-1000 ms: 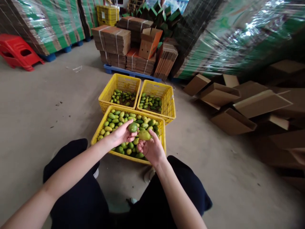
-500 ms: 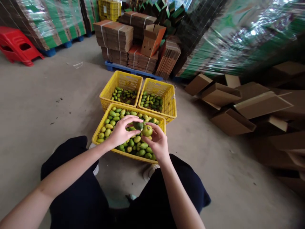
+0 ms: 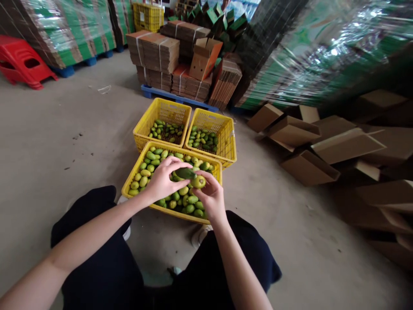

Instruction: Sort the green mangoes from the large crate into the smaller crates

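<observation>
My left hand (image 3: 163,178) is closed around a dark green, elongated lemon (image 3: 185,173) between thumb and fingers. A rounder, yellow-green lemon (image 3: 198,182) is in my right hand (image 3: 211,196), its brownish end spot facing me. The two fruits are held side by side, very close together; whether they touch I cannot tell. Both hands are above a yellow plastic crate (image 3: 129,176) that holds many green and yellow-green lemons (image 3: 144,172). My hands and forearms cover part of that fruit.
Behind stand two more yellow crates, a left one (image 3: 142,129) and a right one (image 3: 227,137), each with some green fruit. Bundled flat cartons (image 3: 155,51) lie on a blue pallet (image 3: 176,98). Open cardboard boxes (image 3: 295,129) are piled right. A red stool (image 3: 27,64) is far left.
The dark green lemon in my left hand has turned and now shows its longer side. Both hands keep their fruit in almost the same place. The camera view has shifted slightly.
</observation>
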Motion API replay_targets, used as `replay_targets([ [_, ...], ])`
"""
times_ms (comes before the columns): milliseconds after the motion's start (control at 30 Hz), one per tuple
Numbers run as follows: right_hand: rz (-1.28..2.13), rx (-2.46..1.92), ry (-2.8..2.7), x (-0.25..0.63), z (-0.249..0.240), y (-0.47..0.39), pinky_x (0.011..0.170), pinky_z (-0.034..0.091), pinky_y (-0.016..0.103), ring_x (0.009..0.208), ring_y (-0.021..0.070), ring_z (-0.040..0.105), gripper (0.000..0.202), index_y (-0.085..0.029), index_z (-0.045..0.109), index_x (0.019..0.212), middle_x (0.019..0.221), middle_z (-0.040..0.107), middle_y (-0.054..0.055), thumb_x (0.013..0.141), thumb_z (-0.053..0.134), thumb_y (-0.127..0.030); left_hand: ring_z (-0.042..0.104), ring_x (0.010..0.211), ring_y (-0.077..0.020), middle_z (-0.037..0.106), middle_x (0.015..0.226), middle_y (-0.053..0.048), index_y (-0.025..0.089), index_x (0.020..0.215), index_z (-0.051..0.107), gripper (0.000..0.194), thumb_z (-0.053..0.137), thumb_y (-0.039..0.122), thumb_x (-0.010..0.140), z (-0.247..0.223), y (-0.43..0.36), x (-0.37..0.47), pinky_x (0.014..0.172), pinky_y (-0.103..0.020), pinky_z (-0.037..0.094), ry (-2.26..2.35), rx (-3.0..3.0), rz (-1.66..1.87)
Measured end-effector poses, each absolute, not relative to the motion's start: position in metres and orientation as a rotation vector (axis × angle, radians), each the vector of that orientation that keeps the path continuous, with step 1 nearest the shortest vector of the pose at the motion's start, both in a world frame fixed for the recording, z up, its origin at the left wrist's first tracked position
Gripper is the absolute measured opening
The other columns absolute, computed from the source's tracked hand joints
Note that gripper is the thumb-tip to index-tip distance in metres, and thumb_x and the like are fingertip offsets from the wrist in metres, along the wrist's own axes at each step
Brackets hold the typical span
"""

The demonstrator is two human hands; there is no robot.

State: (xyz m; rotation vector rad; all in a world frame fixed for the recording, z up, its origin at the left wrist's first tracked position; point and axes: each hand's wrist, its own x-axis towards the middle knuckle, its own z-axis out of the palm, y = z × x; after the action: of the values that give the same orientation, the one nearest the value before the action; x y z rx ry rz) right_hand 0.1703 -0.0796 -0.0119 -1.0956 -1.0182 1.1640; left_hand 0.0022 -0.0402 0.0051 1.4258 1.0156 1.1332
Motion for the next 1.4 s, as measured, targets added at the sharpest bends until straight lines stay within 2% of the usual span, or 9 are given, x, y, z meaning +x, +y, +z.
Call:
replay_targets([
  [200, 1.116, -1.11, -1.003, 0.17, -0.014, -0.08, 0.075, 0.05, 0.027, 0.085, 0.0177, 0.061, 0.041, -0.027, 0.075, 0.09, 0.091, 0.071, -0.002, 0.058, 0.061, -0.005, 0.063, 0.095, -0.0237, 0.071, 0.089, -0.005, 0.022, 0.094, 0.078, 0.029, 0.083, 0.014, 0.067, -0.004, -0.048, 0.007, 0.075, -0.024, 0.05, 0.979, 1.197, 1.011],
  [367, 1.234, -1.143, -0.81, 0.168, -0.022, -0.072, 0.062, 0.046, 0.023, 0.07, 0.0135, 0.055, 0.04, -0.025, 0.072, 0.09, 0.083, 0.069, -0.003, 0.055, 0.059, -0.009, 0.063, 0.085, -0.017, 0.067, 0.108, -0.005, 0.023, 0.102, 0.075, 0.034, 0.083, 0.023, 0.07, -0.014, -0.049, 0.014, 0.078, -0.024, 0.053, 1.022, 1.283, 1.054],
  [533, 1.614, -0.925, -0.386, 0.169, -0.018, -0.065, 0.053, 0.048, 0.027, 0.063, 0.0166, 0.06, 0.02, -0.02, 0.067, 0.08, 0.073, 0.067, 0.003, 0.064, 0.064, -0.031, 0.068, 0.074, -0.0157, 0.068, 0.088, -0.003, 0.019, 0.088, 0.058, 0.002, 0.06, 0.019, 0.087, -0.009, -0.04, 0.019, 0.065, -0.024, 0.054, 0.962, 0.697, 0.996],
  [700, 1.527, -0.924, -0.284, 0.164, -0.019, -0.066, 0.038, 0.034, 0.021, 0.045, 0.0093, 0.048, 0.027, -0.02, 0.056, 0.067, 0.063, 0.063, 0.001, 0.071, 0.068, -0.044, 0.064, 0.056, -0.0134, 0.067, 0.071, -0.003, 0.017, 0.081, 0.054, 0.013, 0.052, 0.023, 0.092, 0.001, -0.035, 0.018, 0.053, -0.022, 0.05, 0.824, 0.39, 0.923],
  [833, 1.453, -0.916, -0.267, 0.158, -0.023, -0.065, 0.037, 0.034, 0.02, 0.042, 0.0066, 0.046, 0.028, -0.02, 0.055, 0.068, 0.066, 0.065, -0.002, 0.065, 0.077, -0.038, 0.058, 0.048, -0.0085, 0.066, 0.07, 0.001, 0.018, 0.078, 0.055, 0.015, 0.068, 0.02, 0.084, 0.003, -0.031, 0.016, 0.046, -0.017, 0.045, 0.777, 0.386, 1.03],
  [933, 1.445, -0.878, -0.355, 0.155, -0.021, -0.061, 0.033, 0.027, 0.018, 0.037, 0.0032, 0.038, 0.029, -0.019, 0.055, 0.065, 0.063, 0.062, -0.005, 0.061, 0.081, -0.033, 0.056, 0.046, -0.0079, 0.065, 0.069, -0.001, 0.015, 0.081, 0.062, 0.02, 0.058, 0.03, 0.094, 0.001, -0.026, 0.02, 0.04, -0.017, 0.039, 0.763, 0.313, 1.026],
  [1033, 1.448, -0.853, -0.404, 0.154, -0.018, -0.057, 0.033, 0.031, 0.018, 0.041, 0.006, 0.045, 0.031, -0.02, 0.056, 0.063, 0.059, 0.061, -0.005, 0.061, 0.083, -0.037, 0.057, 0.049, -0.009, 0.064, 0.065, -0.004, 0.012, 0.079, 0.065, 0.036, 0.042, 0.028, 0.101, 0.001, -0.021, 0.031, 0.041, -0.017, 0.04, 0.71, 0.19, 1.027],
  [1200, 1.401, -0.991, -0.321, 0.155, -0.016, -0.054, 0.044, 0.046, 0.019, 0.055, 0.0095, 0.058, 0.026, -0.019, 0.061, 0.07, 0.067, 0.067, -0.002, 0.067, 0.081, -0.035, 0.06, 0.055, -0.0133, 0.065, 0.065, -0.005, 0.01, 0.093, 0.068, 0.036, 0.035, 0.022, 0.102, 0.006, -0.011, 0.046, 0.053, -0.023, 0.05, 0.663, 0.036, 0.997],
  [1400, 1.542, -0.957, -0.311, 0.159, -0.01, -0.056, 0.03, 0.029, 0.018, 0.044, 0.0097, 0.053, 0.025, -0.019, 0.056, 0.062, 0.058, 0.059, -0.003, 0.073, 0.073, -0.034, 0.055, 0.045, -0.0123, 0.061, 0.061, -0.004, 0.011, 0.083, 0.063, 0.037, 0.039, 0.033, 0.099, 0.001, -0.004, 0.045, 0.044, -0.022, 0.046, 0.71, 0.203, 0.957],
])
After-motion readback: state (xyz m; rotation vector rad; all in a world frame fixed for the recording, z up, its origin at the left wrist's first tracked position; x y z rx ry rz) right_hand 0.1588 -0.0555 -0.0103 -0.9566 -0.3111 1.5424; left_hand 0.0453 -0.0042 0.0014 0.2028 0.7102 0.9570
